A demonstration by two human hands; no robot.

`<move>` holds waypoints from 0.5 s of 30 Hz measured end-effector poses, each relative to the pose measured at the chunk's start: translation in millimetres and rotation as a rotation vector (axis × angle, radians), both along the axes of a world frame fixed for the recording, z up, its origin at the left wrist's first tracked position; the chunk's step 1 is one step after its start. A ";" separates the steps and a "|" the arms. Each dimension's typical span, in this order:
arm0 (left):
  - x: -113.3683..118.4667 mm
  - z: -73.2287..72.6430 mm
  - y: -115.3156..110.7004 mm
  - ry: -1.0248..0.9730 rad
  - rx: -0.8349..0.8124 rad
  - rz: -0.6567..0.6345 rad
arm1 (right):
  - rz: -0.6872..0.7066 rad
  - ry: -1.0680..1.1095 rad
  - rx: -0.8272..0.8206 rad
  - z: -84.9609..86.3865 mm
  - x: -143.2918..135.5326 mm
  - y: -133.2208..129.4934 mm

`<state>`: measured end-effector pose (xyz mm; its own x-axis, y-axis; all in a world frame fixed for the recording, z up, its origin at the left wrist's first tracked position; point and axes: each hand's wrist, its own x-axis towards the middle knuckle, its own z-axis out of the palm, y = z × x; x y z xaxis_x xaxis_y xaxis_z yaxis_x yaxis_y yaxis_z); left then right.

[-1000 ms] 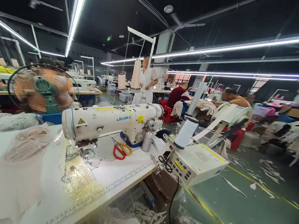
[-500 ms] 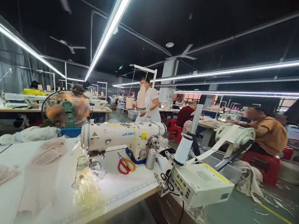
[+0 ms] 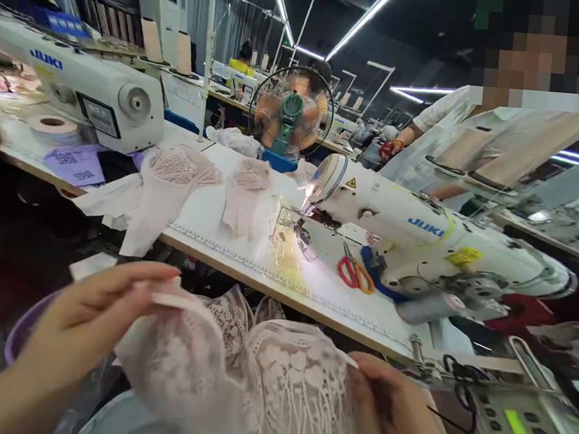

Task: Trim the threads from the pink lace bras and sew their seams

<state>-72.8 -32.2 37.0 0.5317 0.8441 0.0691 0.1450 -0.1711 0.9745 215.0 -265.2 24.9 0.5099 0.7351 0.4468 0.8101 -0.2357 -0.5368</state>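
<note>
A pale pink lace bra [image 3: 297, 378] is stretched between my two hands in front of the table edge. My left hand [image 3: 91, 322] pinches its upper edge at the left cup, thumb against fingers. At the other side, the curled fingers of my right hand [image 3: 399, 406] grip the edge of the right cup, partly out of frame. Beyond lies the white sewing table [image 3: 208, 231], with a white sewing machine [image 3: 394, 218] on it. Scissors [image 3: 355, 272] with one red and one orange handle rest beside the machine base. Pale lace pieces [image 3: 172, 174] lie on the table's left part.
A purple basin [image 3: 22, 330] and a light blue tub [image 3: 123, 421] are below the table edge. A thread cone [image 3: 430, 308] and control box [image 3: 523, 429] sit at right. A fan [image 3: 292, 110] stands behind. One person in white [image 3: 476, 138] is across the machine.
My view has swung left and downward. Both hands, holding the bra, have come into view. The person in white now appears much nearer, at the right.
</note>
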 end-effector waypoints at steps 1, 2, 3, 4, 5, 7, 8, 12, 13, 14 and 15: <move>13.7 -0.7 4.8 0.006 0.001 -0.068 | -0.019 -0.082 -0.095 -6.9 11.7 6.5; 26.2 -1.9 13.1 0.034 0.038 -0.123 | -0.002 -0.163 -0.181 -13.6 23.1 14.7; 36.1 -3.1 25.1 0.082 0.111 -0.131 | 0.027 -0.239 -0.229 -18.6 33.3 24.5; 42.3 -3.9 40.7 0.150 0.204 -0.107 | 0.069 -0.290 -0.262 -20.9 40.9 36.4; 44.8 -4.2 59.5 0.228 0.299 -0.053 | 0.122 -0.320 -0.280 -20.1 44.8 51.2; 42.7 -2.4 105.1 0.420 0.466 0.078 | 0.232 -0.301 -0.316 -11.0 39.8 92.9; 41.1 -0.6 131.1 0.524 0.531 0.130 | 0.312 -0.280 -0.346 -4.8 32.1 121.5; 53.3 1.9 237.6 0.832 0.712 0.176 | 0.449 -0.236 -0.502 6.2 11.0 279.6; 59.5 -0.4 258.5 0.862 0.709 0.172 | 0.388 -0.185 -0.607 3.3 15.0 320.3; 65.0 -3.8 275.2 0.884 0.696 0.175 | 0.308 -0.155 -0.643 -1.4 22.5 357.0; 69.1 -7.9 287.2 0.911 0.684 0.180 | 0.235 -0.139 -0.649 -7.0 32.8 388.3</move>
